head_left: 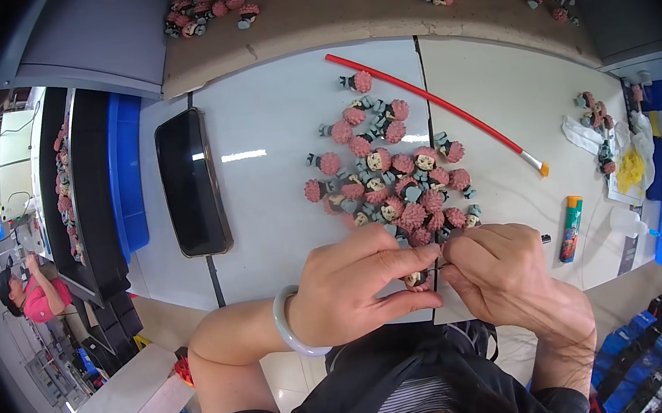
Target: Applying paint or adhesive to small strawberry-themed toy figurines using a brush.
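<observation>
My left hand (360, 288), with a pale bangle (285, 324) on its wrist, is closed at the near edge of the table. Between its thumb and forefinger shows a small pink-haired figurine (415, 279), partly hidden by the fingers. Close against those fingertips, my right hand (503, 273) is curled tight, its thumb and forefinger pinched together. What it grips is hidden; a short dark end (546, 239) shows just beyond its knuckles. A heap of similar figurines (410, 190), with pink curly hair and grey-and-black bodies, lies right beyond both hands.
A red-handled brush (449, 105) lies diagonally behind the heap. To the left rests a dark phone (192, 185); to the right, a green-and-orange tube (571, 228). More figurines (213, 5) sit on the brown back shelf (288, 29). A person (33, 290) works at far left.
</observation>
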{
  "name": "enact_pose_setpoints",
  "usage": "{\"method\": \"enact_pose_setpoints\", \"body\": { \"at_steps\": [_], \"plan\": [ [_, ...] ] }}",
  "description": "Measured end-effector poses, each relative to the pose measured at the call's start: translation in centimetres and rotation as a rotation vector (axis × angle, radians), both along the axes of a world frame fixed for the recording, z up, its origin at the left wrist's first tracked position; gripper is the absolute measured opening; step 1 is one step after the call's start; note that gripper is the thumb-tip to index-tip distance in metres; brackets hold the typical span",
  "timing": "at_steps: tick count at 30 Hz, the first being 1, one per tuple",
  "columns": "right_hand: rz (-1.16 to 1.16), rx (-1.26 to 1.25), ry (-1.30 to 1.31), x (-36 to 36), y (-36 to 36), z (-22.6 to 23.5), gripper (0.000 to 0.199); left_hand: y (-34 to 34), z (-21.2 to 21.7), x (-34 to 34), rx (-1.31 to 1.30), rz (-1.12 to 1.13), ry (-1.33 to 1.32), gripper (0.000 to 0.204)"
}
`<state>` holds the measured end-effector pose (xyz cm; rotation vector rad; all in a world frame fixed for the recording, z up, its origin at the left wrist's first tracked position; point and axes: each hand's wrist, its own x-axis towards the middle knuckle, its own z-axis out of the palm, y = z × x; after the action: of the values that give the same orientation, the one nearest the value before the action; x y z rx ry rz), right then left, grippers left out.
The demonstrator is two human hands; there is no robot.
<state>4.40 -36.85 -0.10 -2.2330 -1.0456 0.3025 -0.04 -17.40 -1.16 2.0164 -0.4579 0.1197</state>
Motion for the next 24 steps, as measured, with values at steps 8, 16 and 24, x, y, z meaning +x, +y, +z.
{"method": "enact_pose_setpoints", "body": {
  "at_steps": [8, 16, 24],
  "plan": [
    [-0.009, -0.014, -0.049, -0.2, 0.2, 0.0, 0.016, 0.0, 0.0, 0.0, 0.020, 0.008, -0.013, 0.053],
    [0.042, -0.018, 0.291, 0.7, -0.1, -0.1, 0.019, -0.1, 0.0, -0.1, 0.013, -0.047, 0.024, 0.050],
    [0.023, 0.189, 0.102, 0.6, -0.2, -0.9, 0.026, 0.2, -0.2, 0.6, -0.220, -0.043, 0.180, 0.047]
  ]
}}
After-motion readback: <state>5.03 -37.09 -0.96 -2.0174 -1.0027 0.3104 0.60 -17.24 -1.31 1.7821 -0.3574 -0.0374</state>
